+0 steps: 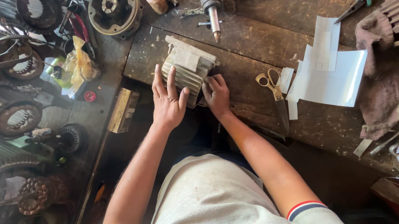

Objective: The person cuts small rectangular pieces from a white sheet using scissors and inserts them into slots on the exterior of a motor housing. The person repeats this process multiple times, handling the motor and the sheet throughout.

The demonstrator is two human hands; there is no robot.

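Head view: left hand flat, fingers spread, pressed on one finned motor housing at counter edge. Right hand curled, gripping housing's right side. Right of housing: one pair of scissors, several white paper sheets, one brown rag.

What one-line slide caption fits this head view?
Left hand and right hand steady a ribbed motor housing on a worn wooden bench, near scissors.

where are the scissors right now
In the head view the scissors lie flat on the wooden workbench, to the right of the right hand, with the white paper sheets just beyond them.
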